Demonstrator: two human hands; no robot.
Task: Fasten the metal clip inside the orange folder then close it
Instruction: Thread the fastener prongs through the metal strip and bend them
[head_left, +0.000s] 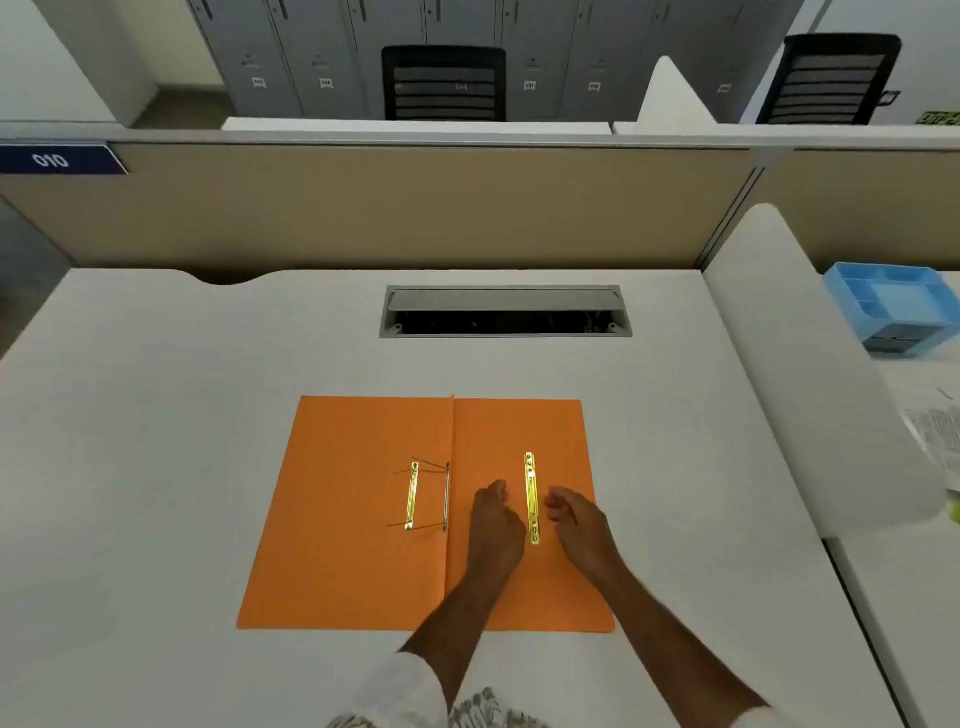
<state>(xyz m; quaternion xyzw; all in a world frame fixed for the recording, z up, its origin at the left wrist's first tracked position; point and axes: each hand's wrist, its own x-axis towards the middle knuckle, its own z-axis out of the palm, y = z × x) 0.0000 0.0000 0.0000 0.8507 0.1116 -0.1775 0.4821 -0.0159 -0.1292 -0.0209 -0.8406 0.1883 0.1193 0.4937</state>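
An orange folder (353, 519) lies open and flat on the white desk. On its left flap, beside the fold, sits a brass clip base (411, 496) with thin metal prongs sticking out. A loose brass clip bar (531, 498) lies lengthwise on the right flap. My left hand (493, 525) rests on the folder just left of the bar, fingers curled. My right hand (576, 519) hovers just right of the bar with fingers bent and apart. Neither hand holds the bar.
A grey cable hatch (505, 312) stands open in the desk behind the folder. A white divider (810, 395) bounds the desk on the right, with a blue tray (893, 306) and papers (935, 431) beyond it. A beige partition runs along the back.
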